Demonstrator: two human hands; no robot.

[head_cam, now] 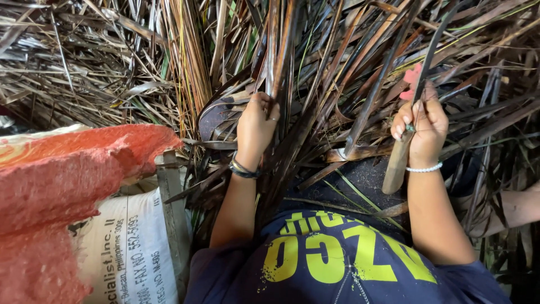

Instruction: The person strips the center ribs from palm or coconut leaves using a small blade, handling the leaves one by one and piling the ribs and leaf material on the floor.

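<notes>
Head view, looking down over a dark blue shirt [337, 264] with yellow print; everything is placed here against the pile of dried leaves [337, 67] that fills the upper part of the picture. The left hand [256, 126] is closed around a bundle of long dark leaf strips [278, 50] at the near edge of that pile; the strips run away from the body, nearly straight up the frame, so their long axis points from the hand into the heap; a dark band sits on that wrist. The right hand [422, 126] is wrapped around a knife [413, 112] to the right of the bundle; its wooden handle [396, 163] slants down toward the lap, and its thin dark blade [433, 45] rises past the knuckles into the pile; a white bead bracelet [424, 168] circles that wrist. The two hands are well apart, at about the same height; the left is the one on the strips, the blade lying off to their right. Left of the pile sits a red mesh sack [67, 186], with a white printed sack [129, 253] beneath it.
</notes>
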